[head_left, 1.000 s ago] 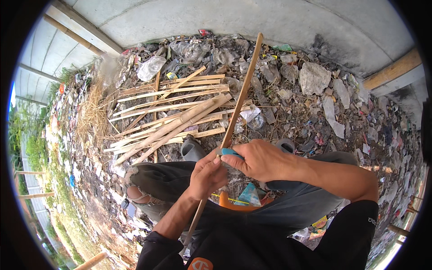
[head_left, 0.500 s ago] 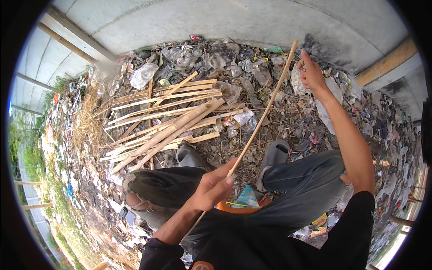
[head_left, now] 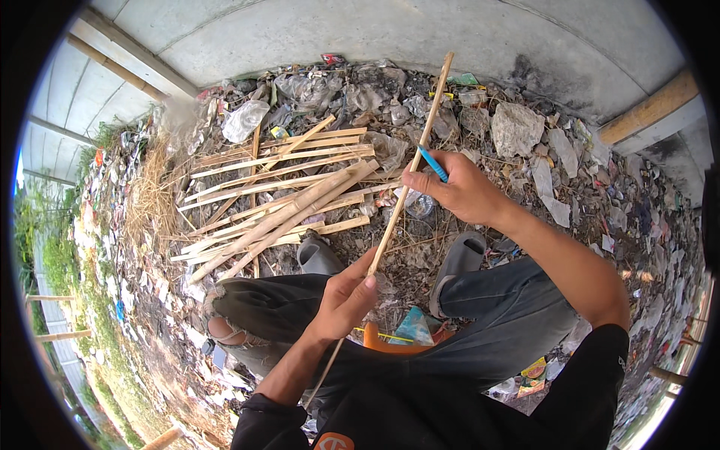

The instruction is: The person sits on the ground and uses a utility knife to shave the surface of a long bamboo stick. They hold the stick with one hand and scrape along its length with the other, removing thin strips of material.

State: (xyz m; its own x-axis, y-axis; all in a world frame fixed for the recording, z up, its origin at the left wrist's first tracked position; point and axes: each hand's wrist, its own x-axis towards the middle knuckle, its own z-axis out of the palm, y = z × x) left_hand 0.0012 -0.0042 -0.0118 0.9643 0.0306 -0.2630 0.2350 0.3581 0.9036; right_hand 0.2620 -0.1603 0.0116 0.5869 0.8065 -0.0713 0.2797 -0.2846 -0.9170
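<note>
Right hand has slid down from the stick's top end to partway along it, fingers closed on a blue-handled tool pressed against the bamboo stick. Left hand clamps the stick lower down, over the knees. Beyond both grips lies a pile of split bamboo strips on littered ground.
</note>
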